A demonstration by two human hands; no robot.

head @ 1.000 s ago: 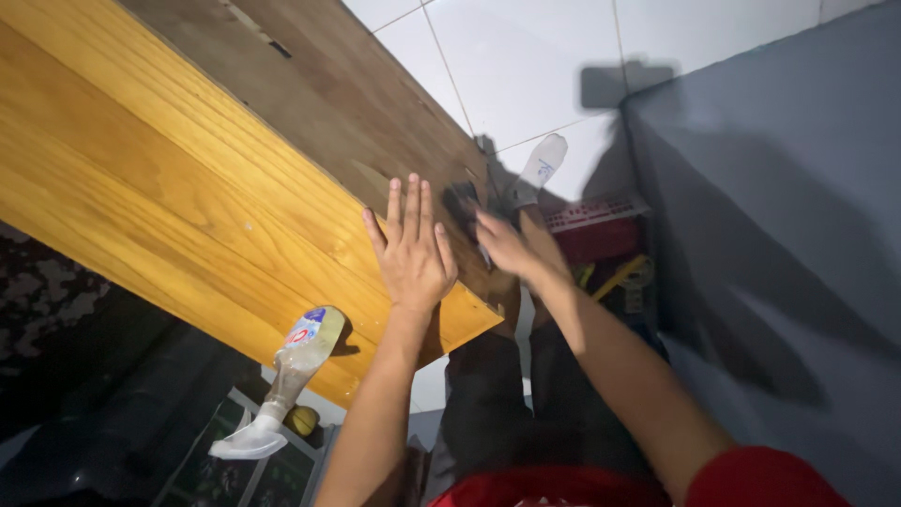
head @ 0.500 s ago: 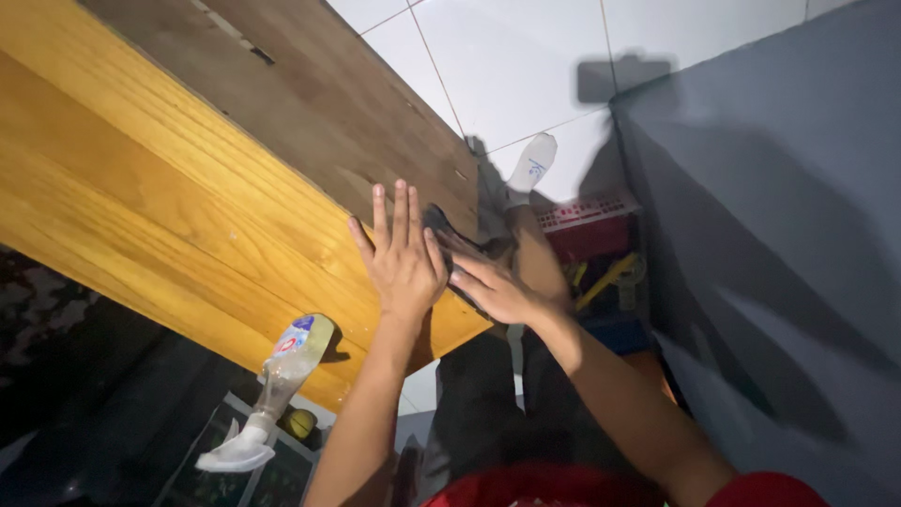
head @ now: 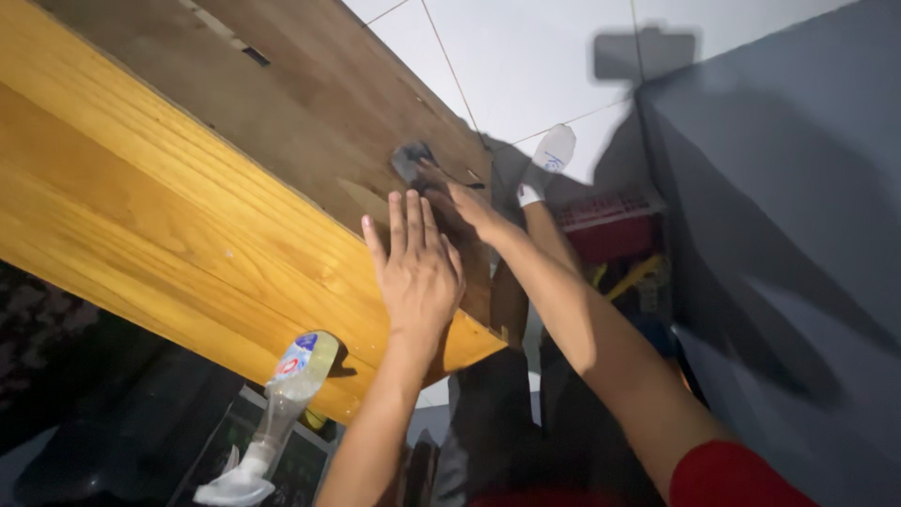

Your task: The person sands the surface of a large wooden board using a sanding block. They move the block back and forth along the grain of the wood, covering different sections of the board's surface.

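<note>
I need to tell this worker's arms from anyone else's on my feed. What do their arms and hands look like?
Both arms are bare from the wrist up. The right arm ends in a red short sleeve. The left hand and right hand are bare: no gloves, rings or watch that I can see. The left sleeve is out of frame.

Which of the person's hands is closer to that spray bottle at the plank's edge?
Left. The left hand lies flat on the wooden plank just above the spray bottle; the right hand presses a dark cloth farther up.
</note>
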